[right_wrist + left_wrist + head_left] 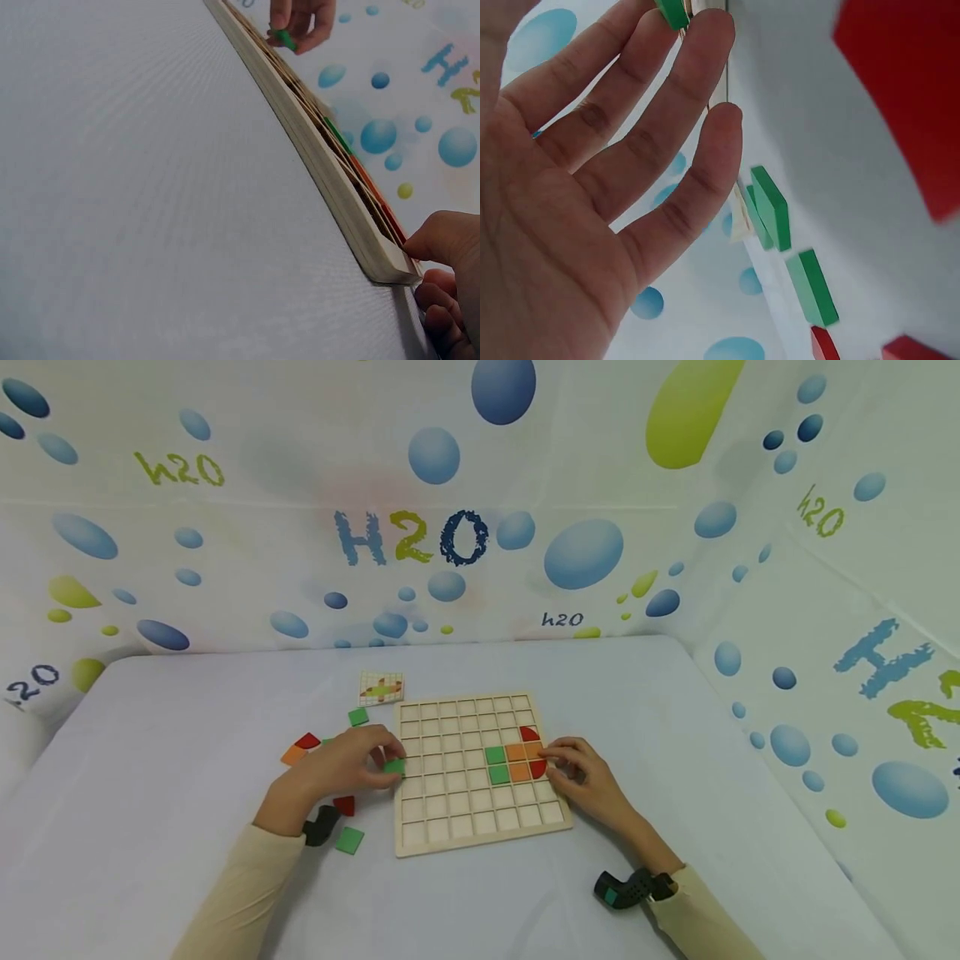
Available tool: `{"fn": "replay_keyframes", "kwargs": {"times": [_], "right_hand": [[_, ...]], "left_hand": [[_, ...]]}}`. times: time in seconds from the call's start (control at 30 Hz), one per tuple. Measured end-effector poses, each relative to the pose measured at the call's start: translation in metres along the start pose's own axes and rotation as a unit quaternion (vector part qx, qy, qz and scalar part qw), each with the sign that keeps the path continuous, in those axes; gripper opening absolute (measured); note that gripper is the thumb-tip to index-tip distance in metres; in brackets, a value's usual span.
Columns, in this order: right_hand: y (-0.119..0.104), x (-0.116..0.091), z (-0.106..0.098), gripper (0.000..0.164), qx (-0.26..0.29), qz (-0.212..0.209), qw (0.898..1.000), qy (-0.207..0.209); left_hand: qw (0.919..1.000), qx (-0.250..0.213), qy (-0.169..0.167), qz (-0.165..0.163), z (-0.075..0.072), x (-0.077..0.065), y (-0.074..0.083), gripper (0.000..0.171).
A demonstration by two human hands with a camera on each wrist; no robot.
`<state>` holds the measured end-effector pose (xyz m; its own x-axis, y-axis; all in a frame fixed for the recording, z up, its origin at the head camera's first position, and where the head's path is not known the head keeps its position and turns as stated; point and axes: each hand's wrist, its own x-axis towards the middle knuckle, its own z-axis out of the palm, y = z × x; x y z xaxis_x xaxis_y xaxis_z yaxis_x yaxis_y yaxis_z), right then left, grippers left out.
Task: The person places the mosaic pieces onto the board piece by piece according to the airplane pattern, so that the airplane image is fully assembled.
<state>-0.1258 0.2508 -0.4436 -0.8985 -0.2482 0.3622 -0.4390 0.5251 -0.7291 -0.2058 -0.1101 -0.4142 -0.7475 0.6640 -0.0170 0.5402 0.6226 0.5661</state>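
Between thumb and fingers, my left hand (pixel 347 762) pinches a green square tile (pixel 394 767) at the left edge of a wooden grid board (pixel 435 810). The same tile (pixel 283 39) shows far off in the right wrist view. On the board's right side my right hand (pixel 596 781) grips the rim, its thumb (pixel 442 234) on the edge and the other fingers curled lower down. Green tiles (pixel 496 756), orange tiles (pixel 519 772) and red rounded tiles (pixel 528 734) sit in cells near that hand.
A small pattern card (pixel 381 688) lies behind the board's far left corner. Left of the board are loose pieces: a green tile (pixel 358 717), a red piece (pixel 307 741), an orange tile (pixel 293 755), another red piece (pixel 345 806) and a nearer green tile (pixel 349 840).
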Motion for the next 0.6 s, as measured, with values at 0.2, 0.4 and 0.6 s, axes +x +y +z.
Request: {"fn": "replay_keyframes", "kwargs": {"times": [0.2, 0.4, 0.6], "right_hand": [[0.002, 0.000, 0.001, 0.026, -0.001, 0.002, 1.000, 0.000], [0.004, -0.001, 0.000, 0.026, 0.007, 0.000, 1.000, 0.001], [0.003, -0.001, -0.001, 0.026, 0.009, 0.002, 1.000, -0.004]], "left_hand": [[0.9995, 0.010, 0.000, 0.030, 0.004, 0.008, 0.006, 0.022], [0.9987, 0.002, -0.015, 0.049, 0.007, 0.017, 0.013, 0.023], [0.9980, -0.005, -0.027, 0.057, 0.012, 0.024, 0.021, 0.026]]}}
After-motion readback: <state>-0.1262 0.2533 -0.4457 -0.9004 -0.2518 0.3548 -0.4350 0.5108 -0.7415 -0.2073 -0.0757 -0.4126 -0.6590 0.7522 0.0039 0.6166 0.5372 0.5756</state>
